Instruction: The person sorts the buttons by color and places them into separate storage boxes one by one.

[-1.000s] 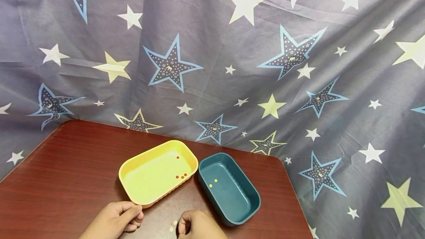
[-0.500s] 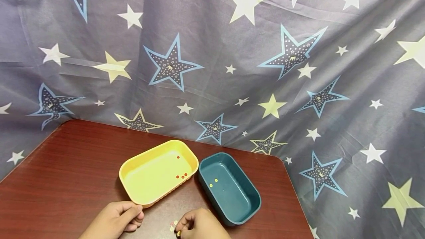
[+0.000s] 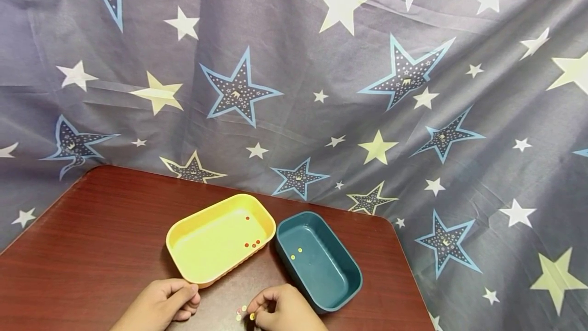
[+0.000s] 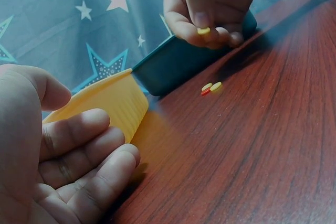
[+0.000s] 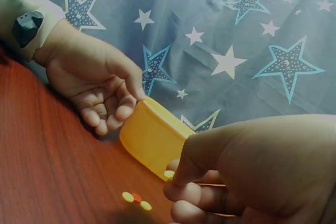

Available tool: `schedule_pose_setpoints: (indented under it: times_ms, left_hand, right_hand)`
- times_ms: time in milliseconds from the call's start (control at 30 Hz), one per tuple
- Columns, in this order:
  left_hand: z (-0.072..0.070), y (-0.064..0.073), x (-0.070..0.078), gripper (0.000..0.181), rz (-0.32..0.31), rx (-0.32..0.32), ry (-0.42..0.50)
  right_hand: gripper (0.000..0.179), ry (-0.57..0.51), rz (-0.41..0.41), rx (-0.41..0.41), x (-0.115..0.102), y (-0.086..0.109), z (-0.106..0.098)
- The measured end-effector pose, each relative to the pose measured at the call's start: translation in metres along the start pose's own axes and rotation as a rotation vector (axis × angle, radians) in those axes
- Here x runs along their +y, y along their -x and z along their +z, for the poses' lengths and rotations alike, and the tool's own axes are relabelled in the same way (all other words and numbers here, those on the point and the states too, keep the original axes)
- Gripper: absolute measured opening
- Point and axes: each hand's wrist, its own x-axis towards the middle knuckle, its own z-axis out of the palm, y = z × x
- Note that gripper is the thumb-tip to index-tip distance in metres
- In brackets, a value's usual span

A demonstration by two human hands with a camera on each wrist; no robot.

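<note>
My left hand (image 3: 158, 304) pinches the near corner of a yellow tray (image 3: 206, 252) between thumb and forefinger, its other fingers curled below the rim. Several small red discs (image 3: 246, 245) lie inside that tray. My right hand (image 3: 288, 309) hovers low over the table beside the teal tray and pinches a small yellow disc (image 4: 203, 31) between thumb and fingers. Just left of it, two yellow discs (image 5: 146, 205) and one red disc (image 5: 137, 197) lie close together on the wood. The teal tray (image 3: 323, 277) has two yellow discs (image 3: 293, 257) on its floor.
Both trays stand on a dark red wooden table (image 3: 115, 218), their near ends angled apart. A grey star-patterned cloth (image 3: 294, 116) hangs behind the table and down its right side.
My right hand has shifted slightly up and to the right, and a yellow disc has come into view at its fingertips. The left hand and both trays stay put.
</note>
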Motion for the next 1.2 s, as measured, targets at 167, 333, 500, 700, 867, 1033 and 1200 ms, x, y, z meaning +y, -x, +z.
schedule_pose_setpoints:
  times_ms: [167, 333, 500, 700, 867, 1033, 1200]
  left_hand:
    - [0.0, 0.0, 0.0, 0.038, -0.007, -0.002, 0.007]
    - [0.0, 0.0, 0.0, 0.038, -0.003, -0.001, 0.005]
    - [0.0, 0.001, 0.001, 0.037, 0.001, 0.0, 0.005]
    - [-0.001, 0.0, 0.001, 0.038, 0.008, -0.007, 0.009]
    - [0.0, 0.001, 0.0, 0.038, 0.006, -0.001, 0.007]
    - [0.001, 0.001, 0.0, 0.037, 0.017, 0.015, -0.016]
    - [0.002, 0.001, 0.0, 0.036, 0.008, 0.028, -0.037]
  right_hand:
    - [0.016, 0.032, -0.055, 0.032, -0.004, 0.003, -0.008]
    - [0.011, 0.034, -0.088, 0.058, -0.012, 0.007, -0.02]
    - [0.013, 0.056, -0.135, 0.098, -0.021, 0.013, -0.036]
    - [0.021, 0.124, -0.149, 0.157, -0.03, 0.016, -0.056]
    - [0.024, 0.156, -0.154, 0.182, -0.035, 0.01, -0.073]
    - [0.019, 0.133, -0.115, 0.176, -0.033, 0.001, -0.094]
    - [0.015, 0.098, -0.091, 0.174, -0.027, -0.011, -0.111]
